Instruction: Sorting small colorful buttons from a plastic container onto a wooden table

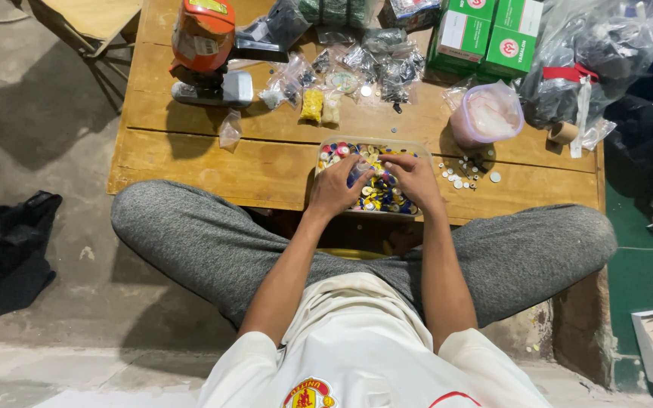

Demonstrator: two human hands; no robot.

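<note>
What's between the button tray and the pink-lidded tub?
Head view: a scatter of loose pale buttons on the wooden table, between button tray and tub.

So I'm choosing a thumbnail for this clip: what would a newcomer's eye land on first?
Probably the clear tray heaped with colourful buttons at the near edge of the low wooden table, with the left hand and right hand both dug into it. Next, the orange machine at the table's far left and the green boxes at the far right.

Clear shallow tray at near edge of wooden table, heaped with mixed-colour buttons: yellow, blue, red, white; both hands cover part of the heap
</note>
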